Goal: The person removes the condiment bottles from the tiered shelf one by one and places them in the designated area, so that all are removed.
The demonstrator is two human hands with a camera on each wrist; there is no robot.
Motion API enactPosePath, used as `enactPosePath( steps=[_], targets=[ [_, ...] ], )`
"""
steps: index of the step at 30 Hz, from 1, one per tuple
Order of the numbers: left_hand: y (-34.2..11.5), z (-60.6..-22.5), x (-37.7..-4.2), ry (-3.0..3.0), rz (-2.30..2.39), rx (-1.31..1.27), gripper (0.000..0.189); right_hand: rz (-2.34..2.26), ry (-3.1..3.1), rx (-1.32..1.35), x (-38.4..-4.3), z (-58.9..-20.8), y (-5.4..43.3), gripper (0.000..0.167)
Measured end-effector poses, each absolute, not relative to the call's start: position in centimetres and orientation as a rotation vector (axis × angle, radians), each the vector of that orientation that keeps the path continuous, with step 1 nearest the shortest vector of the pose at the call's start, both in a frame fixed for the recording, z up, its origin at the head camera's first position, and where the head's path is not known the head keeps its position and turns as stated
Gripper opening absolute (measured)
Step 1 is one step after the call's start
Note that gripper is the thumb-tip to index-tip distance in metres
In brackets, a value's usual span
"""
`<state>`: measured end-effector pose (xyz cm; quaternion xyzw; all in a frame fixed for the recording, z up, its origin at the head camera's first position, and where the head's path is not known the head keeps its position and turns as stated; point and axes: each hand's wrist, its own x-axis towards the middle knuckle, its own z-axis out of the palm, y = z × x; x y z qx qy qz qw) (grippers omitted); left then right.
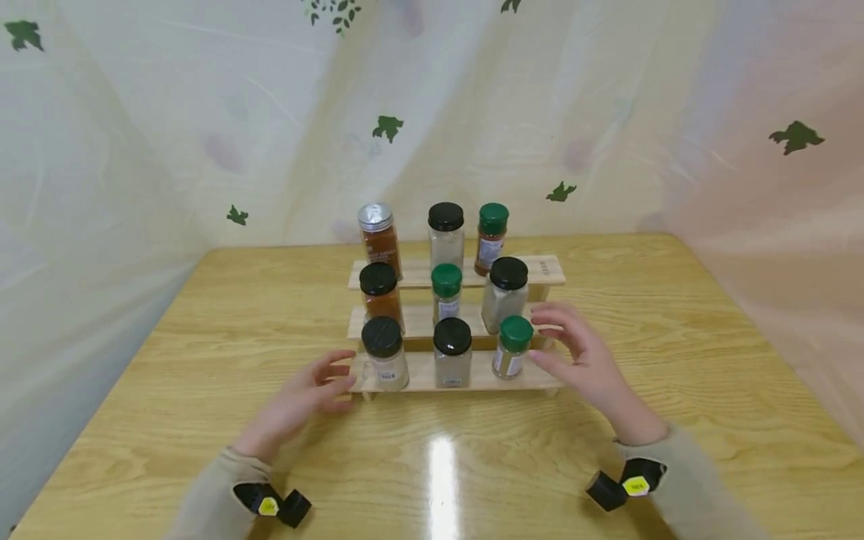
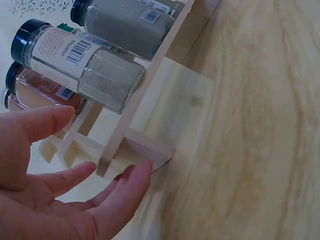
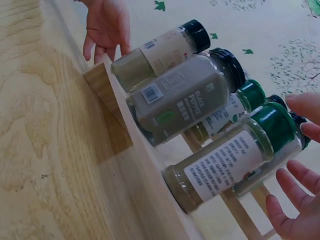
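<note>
A three-tier wooden spice rack [image 1: 420,371] stands on the table, with three spice jars on each tier. My left hand [image 1: 307,397] is at the rack's left end, fingers apart; in the left wrist view its fingertips [image 2: 142,175] overlap the front corner. Closest to that hand on the lowest tier is a black-capped jar [image 1: 389,367]. My right hand [image 1: 587,367] is at the other end, thumb and fingers spread beside a green-capped jar [image 1: 508,362]. Between these two jars stands a black pepper jar [image 3: 180,97]. Neither hand holds a jar.
Higher up are a silver-capped jar [image 1: 380,247], a black-capped jar of orange spice [image 1: 382,304] and a green-capped jar [image 1: 490,247]. The wooden table [image 1: 236,322] extends around the rack. A pale cloth [image 1: 304,150] with leaf prints hangs behind it.
</note>
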<state>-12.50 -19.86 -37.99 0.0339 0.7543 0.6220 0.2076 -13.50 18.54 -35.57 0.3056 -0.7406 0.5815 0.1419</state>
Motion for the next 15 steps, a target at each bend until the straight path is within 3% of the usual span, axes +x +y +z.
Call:
enactPosePath(
  steps=[5,15],
  targets=[
    [-19.3,-39.0,-12.6,1.984,1.837,0.112,0.064,1.625,-2.174,0.887,-13.5,-36.1,18.0,0.042],
    [-19.3,-39.9,-12.9,1.905,1.948,0.053,0.063,1.535,-2.245,0.905,-13.8,-37.3,17.5,0.054]
  ],
)
